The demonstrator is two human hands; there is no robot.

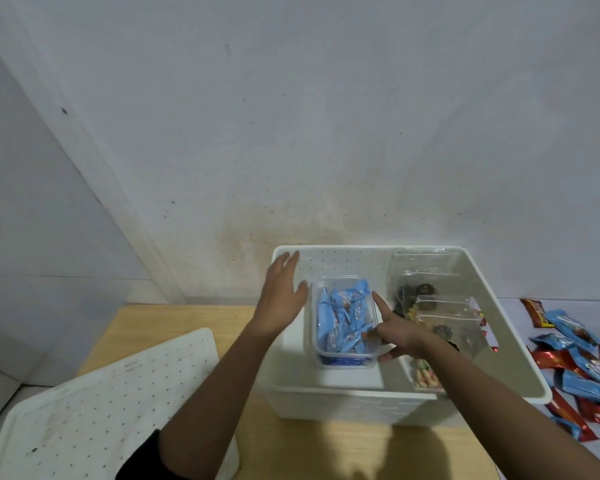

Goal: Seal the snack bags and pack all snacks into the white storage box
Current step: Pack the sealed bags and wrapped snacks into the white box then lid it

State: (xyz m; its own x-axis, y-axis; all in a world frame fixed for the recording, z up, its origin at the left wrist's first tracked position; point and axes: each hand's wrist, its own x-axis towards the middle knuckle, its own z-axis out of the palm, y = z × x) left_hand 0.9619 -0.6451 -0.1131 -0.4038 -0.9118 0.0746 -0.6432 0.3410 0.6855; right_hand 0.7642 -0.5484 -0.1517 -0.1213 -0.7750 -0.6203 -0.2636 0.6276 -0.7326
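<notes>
The white storage box stands on a wooden table, its top uncovered. Inside at its left sits a clear plastic tub filled with blue snack packets. Clear snack bags with dark and pale snacks lie along the box's right side. My left hand hovers with straight fingers just left of the tub, apart from it. My right hand rests on the tub's right rim, index finger stretched out, fingertips among the blue packets.
The perforated white lid lies at the lower left, partly over the table edge. Several loose red and blue snack packets are scattered on the surface right of the box. A wall stands close behind the box.
</notes>
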